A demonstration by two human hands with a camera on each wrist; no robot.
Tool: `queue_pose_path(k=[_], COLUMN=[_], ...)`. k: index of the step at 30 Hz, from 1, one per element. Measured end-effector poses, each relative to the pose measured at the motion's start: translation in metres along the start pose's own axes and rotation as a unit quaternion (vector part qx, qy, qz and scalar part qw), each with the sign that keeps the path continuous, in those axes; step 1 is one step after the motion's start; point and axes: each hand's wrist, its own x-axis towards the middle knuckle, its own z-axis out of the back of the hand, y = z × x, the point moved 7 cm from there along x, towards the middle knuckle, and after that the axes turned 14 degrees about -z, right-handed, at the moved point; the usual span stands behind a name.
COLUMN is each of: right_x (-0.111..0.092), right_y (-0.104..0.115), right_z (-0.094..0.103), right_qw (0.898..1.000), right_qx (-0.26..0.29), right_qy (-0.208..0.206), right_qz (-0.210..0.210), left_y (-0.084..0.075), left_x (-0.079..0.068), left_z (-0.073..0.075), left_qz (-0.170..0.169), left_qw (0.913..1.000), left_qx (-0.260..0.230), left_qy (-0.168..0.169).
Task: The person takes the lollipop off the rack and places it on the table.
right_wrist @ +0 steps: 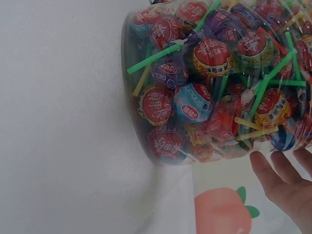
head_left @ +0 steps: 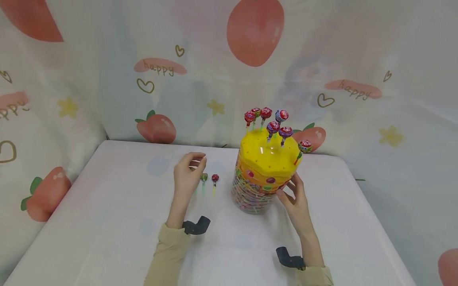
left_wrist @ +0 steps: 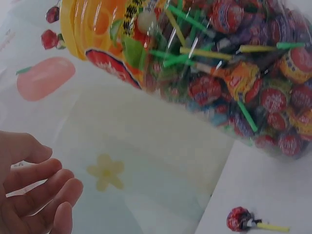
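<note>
A clear jar of wrapped lollipops (head_left: 252, 194) stands on the white table, under a yellow lid (head_left: 257, 153) dotted with small holes. Several lollipops (head_left: 272, 127) stand upright in the lid, one leaning at its right edge. My right hand (head_left: 296, 202) touches the jar's right side, its fingertips against the plastic in the right wrist view. To the jar's left, my left hand (head_left: 187, 171) hovers above the table, fingers loosely bent around nothing. Beside it lie a red lollipop (head_left: 215, 178) with a yellow stick and a green lollipop (head_left: 204, 177), partly hidden by that hand.
The white table (head_left: 118, 222) ends against a fruit-printed cloth backdrop (head_left: 200, 79) behind and at both sides. Dark wrist mounts (head_left: 196, 225) stick out from both forearms.
</note>
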Motion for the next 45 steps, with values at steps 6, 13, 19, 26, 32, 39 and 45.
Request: queue_pose_path(k=[6,13,19,26,32,39,45], right_x=[0.001,-0.001,-0.002,0.000,0.000,0.000,0.001], right_y=[0.000,0.002,0.003,0.001,0.000,0.001,0.000], right_z=[-0.002,-0.001,-0.001,-0.001,0.000,-0.001,-0.001], right_qw=[1.000,1.000,1.000,1.000,1.000,1.000,1.000], right_qx=[-0.005,0.007,0.006,-0.002,-0.002,0.005,0.003], right_qy=[-0.003,-0.001,-0.002,-0.005,-0.005,0.000,-0.002], right_qz=[-0.001,0.014,0.017,0.013,0.014,0.014,0.011], left_y=[-0.034,-0.073,-0.097,-0.117,-0.136,-0.152,-0.155], left_x=[0.000,0.013,0.023,0.033,0.041,0.048,0.052], left_z=[-0.016,-0.038,-0.047,-0.052,-0.058,-0.065,-0.071], left_qz=[-0.056,-0.125,-0.154,-0.165,-0.182,-0.205,-0.207], left_qw=[0.9983,0.9908,0.9846,0.9804,0.9751,0.9710,0.9698], left_qx=[-0.015,-0.047,-0.081,-0.106,-0.122,-0.111,-0.110], left_qy=[0.009,0.022,0.017,0.015,0.035,0.053,0.067])
